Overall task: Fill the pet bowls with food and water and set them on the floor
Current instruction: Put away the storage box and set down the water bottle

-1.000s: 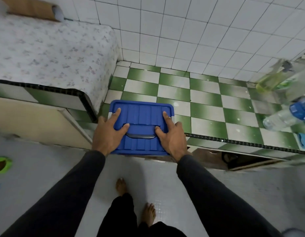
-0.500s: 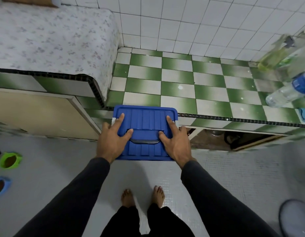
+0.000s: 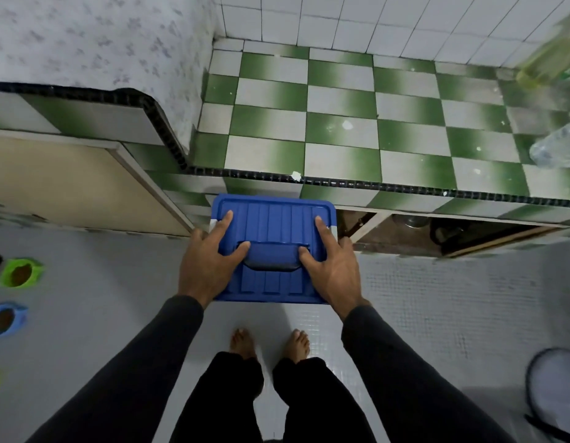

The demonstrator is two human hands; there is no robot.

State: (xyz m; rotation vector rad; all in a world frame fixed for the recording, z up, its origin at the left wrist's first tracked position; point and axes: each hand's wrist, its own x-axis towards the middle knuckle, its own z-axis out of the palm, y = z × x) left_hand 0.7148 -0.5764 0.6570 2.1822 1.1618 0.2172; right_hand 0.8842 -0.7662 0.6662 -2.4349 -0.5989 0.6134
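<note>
Both arms reach straight out and down, the left hand (image 3: 204,264) and right hand (image 3: 332,266) gripping the blue lidded box (image 3: 273,225) by its sides, thumbs curled on the lid's handle. On the floor at nine o'clock sit a green bowl (image 3: 19,272) and blue bowl (image 3: 5,319), both holding brown food

The person wears dark, close-fitting long sleeves that end at the wrists, leaving the left hand (image 3: 210,265) and right hand (image 3: 333,270) bare. Dark trousers reach down to the ankles, and both feet (image 3: 243,342) are bare, without shoes or socks.
</note>
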